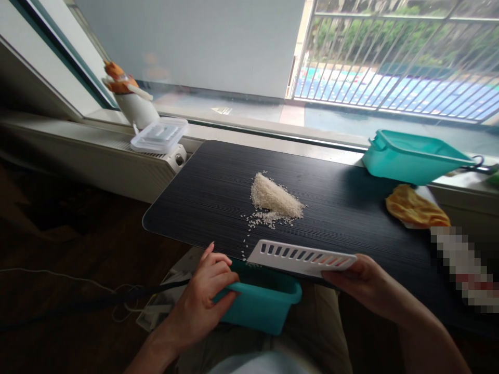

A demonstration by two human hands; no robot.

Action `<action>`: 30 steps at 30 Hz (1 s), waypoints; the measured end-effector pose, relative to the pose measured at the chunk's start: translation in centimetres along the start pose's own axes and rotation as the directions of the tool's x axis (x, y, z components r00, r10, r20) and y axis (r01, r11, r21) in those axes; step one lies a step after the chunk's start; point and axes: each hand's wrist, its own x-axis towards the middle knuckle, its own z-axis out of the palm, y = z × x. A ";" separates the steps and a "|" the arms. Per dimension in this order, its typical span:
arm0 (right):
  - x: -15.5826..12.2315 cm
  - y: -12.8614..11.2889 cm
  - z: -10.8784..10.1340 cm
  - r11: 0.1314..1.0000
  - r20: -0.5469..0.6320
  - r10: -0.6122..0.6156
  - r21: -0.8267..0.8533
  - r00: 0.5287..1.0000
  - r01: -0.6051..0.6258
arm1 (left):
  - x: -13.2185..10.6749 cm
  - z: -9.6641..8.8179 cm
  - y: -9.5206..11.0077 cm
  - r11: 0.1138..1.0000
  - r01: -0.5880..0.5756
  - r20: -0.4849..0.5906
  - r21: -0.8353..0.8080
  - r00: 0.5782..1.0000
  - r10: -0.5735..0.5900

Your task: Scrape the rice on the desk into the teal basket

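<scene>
The left hand (205, 291) has its grip closed on the teal bin (261, 306) at the counter (351, 208) edge, while the right hand (362, 283) grips the white slotted panel (300, 256) — just short of the rice pile (275, 200).

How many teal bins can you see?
2 bins: one at the near edge of the table, held by the left hand; one on the sill. Others may be hidden.

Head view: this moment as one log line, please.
left hand: holds teal bin | right hand: holds slotted panel | rice: on table
</scene>
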 end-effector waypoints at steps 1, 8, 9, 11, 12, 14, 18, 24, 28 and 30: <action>-0.1 -0.2 -0.1 1.000 0.015 0.004 -0.004 1.000 -0.004 | 0.0 0.0 0.0 1.000 0.001 0.001 0.003 1.000 -0.002; 1.5 0.7 0.3 0.999 -0.159 -0.034 0.036 0.987 0.041 | 0.0 -0.1 0.0 1.000 0.007 -0.044 0.003 0.999 -0.007; 1.9 0.8 0.6 0.998 -0.177 -0.031 0.050 0.984 0.041 | 0.0 -0.1 0.0 1.000 0.007 -0.051 0.003 0.999 -0.007; 2.5 0.7 1.2 0.997 -0.180 -0.024 0.071 0.983 0.037 | -0.1 -0.2 -0.1 1.000 0.009 -0.056 0.007 0.998 -0.008; 2.7 0.5 1.4 0.997 -0.165 -0.025 0.074 0.986 0.038 | -0.2 -0.2 -0.1 1.000 0.010 -0.054 0.008 0.998 -0.010; 2.6 -0.1 1.8 0.998 -0.094 -0.032 0.059 0.995 0.038 | -0.3 -0.2 -0.3 1.000 0.011 -0.050 0.005 0.999 -0.011; 2.0 -1.3 1.8 1.000 0.041 -0.028 -0.001 0.999 0.028 | -0.5 -0.3 -0.6 1.000 0.012 -0.055 -0.007 0.998 -0.012; 1.8 -1.3 1.2 0.994 -0.070 -0.080 -0.075 0.994 0.075 | -0.4 -0.3 -0.5 1.000 0.017 -0.044 0.012 0.999 -0.017; 0.3 -0.7 -0.1 0.994 -0.039 -0.019 -0.109 0.999 0.015 | -0.4 0.0 -0.2 1.000 0.004 -0.024 0.022 1.000 -0.004; -0.6 0.3 -1.3 0.995 -0.178 -0.005 -0.098 0.984 -0.013 | -0.3 0.2 0.1 1.000 -0.009 -0.014 0.026 1.000 0.010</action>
